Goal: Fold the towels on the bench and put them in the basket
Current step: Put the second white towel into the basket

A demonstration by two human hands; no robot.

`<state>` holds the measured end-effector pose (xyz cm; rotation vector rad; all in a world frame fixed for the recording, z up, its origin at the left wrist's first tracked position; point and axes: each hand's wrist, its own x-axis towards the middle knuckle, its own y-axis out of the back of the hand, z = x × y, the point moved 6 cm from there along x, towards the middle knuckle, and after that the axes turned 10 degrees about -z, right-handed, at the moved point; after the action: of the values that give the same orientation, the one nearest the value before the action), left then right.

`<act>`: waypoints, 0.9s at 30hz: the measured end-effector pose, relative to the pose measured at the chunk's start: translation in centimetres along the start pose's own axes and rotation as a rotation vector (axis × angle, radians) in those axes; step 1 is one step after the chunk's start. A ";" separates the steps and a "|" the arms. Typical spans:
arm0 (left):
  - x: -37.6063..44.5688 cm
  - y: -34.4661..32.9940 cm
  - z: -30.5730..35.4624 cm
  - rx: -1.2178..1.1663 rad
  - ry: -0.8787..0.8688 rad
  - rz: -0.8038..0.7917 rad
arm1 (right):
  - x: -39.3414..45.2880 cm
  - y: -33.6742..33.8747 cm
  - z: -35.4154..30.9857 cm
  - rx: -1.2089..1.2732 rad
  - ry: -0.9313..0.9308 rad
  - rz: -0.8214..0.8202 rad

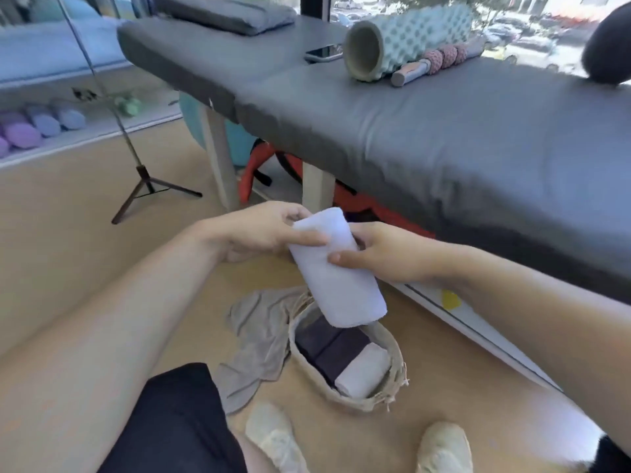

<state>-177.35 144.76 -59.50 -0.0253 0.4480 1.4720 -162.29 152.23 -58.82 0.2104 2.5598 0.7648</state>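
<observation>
Our left hand (pixel 263 230) and right hand (pixel 379 254) pinch the upper end of the rolled white towel (pixel 336 268) from either side, its long axis slanting down toward the basket (pixel 372 402) directly below, so we judge lowering comes next.

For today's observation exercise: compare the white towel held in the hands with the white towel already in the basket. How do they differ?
The held towel is up in the air, gripped by the left hand and right hand; the basket towel lies inside the basket beside dark towels. The held towel tilts steeply, while the basket towel lies flat. Both are white and rolled or folded compactly.
</observation>
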 end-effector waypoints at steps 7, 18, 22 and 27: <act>3.8 0.9 -7.6 0.189 0.178 0.052 | 8.1 -3.2 7.8 0.156 -0.193 -0.112; 7.1 1.3 -13.3 0.620 0.403 -0.038 | 14.3 -15.6 26.4 1.076 -0.601 0.217; 7.4 2.0 -14.8 0.648 0.440 -0.031 | 16.0 -17.9 28.7 1.296 -0.601 0.362; 7.4 1.8 -16.9 0.662 0.519 -0.098 | 18.1 -19.0 29.3 1.370 -0.584 0.388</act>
<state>-183.53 147.14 -76.81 0.0984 1.3200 1.1520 -164.85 155.42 -97.96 1.1421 2.0203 -0.9391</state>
